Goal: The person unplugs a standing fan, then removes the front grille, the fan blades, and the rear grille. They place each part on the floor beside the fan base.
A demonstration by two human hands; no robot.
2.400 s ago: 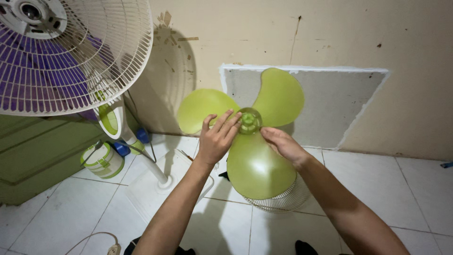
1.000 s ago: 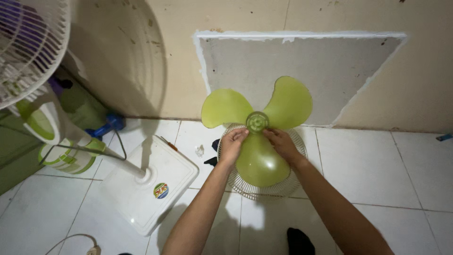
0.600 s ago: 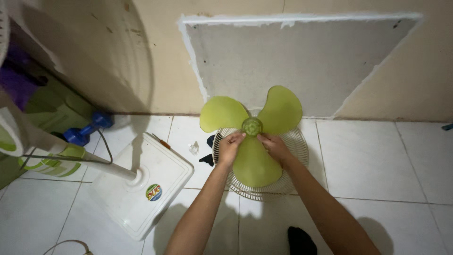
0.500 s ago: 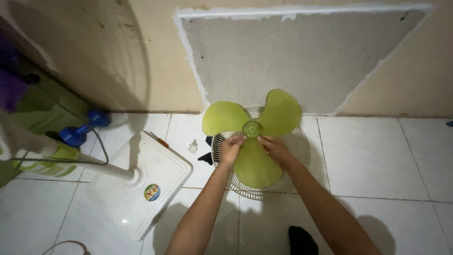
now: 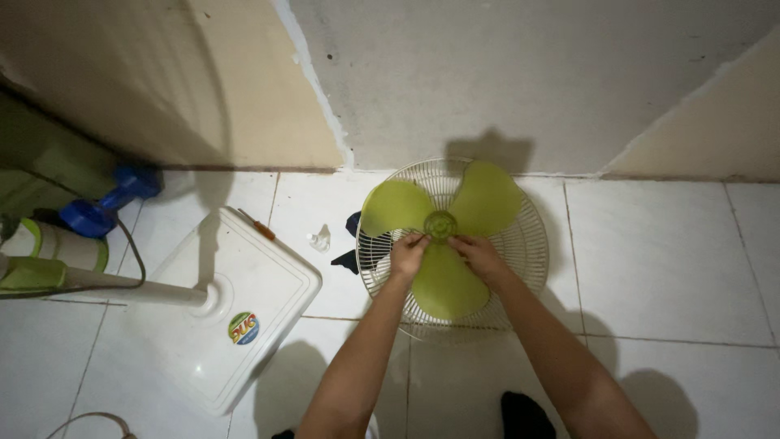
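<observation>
Hands hold the green fan blade point(image 5: 443, 244) low over the round white grille point(image 5: 520, 244) on the floor, left hand point(image 5: 406, 254) and right hand point(image 5: 483, 257) with fingers closed on its hub, so I think it needs setting down flat.

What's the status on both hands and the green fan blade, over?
Left hand and right hand both grip the green fan blade near its hub. Blade sits over the white wire grille on the floor. Nothing in the way.
</observation>
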